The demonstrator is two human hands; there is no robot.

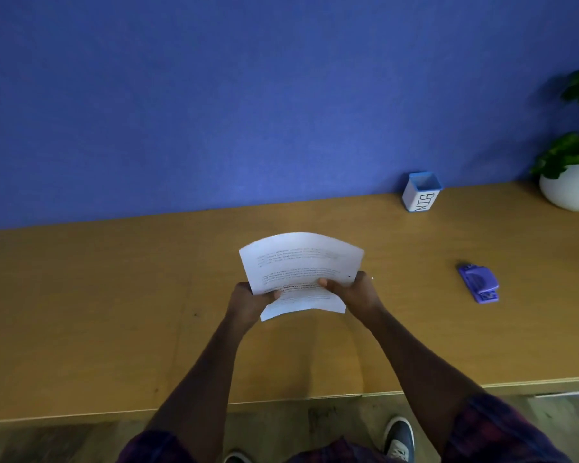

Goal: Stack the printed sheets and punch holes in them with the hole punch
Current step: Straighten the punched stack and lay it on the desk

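Observation:
A stack of white printed sheets (301,265) is held up above the middle of the wooden desk (97,295), bowed upward across its width. My left hand (248,300) grips its lower left edge, thumb on top. At the lower right edge my right hand (355,290) holds the same sheets, thumb over the text. The purple hole punch (478,282) lies on the desk to the right, well apart from both hands.
A small white and blue box marked BIN (421,192) stands at the back against the blue wall. A plant in a white pot (572,190) sits at the far right. The desk's front edge (281,401) runs just before my shoes.

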